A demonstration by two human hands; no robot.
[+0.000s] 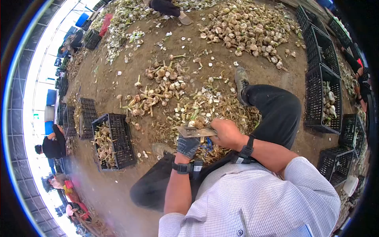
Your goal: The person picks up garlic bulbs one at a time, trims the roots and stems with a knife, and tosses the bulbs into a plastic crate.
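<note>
My right hand (228,134) is bare and closed on a knife (190,132) with a broad, flat, worn blade pointing left. Below that blade is my left hand (188,146), in a dark knitted glove; its fingers are mostly hidden, so what it holds cannot be made out. Just beyond the blade shows a pale garlic bulb (200,121), partly covered. Between my legs lies a heap of cut garlic stalks and peelings (205,103). Farther out is a small pile of whole garlic with stems (164,81).
A black crate (122,138) holding garlic pieces stands to my left. At right, another crate (316,98) contains garlic bulbs. A large garlic pile (248,29) lies ahead, near another person's foot (184,18). More people sit along the left side, including one in dark clothes (54,145).
</note>
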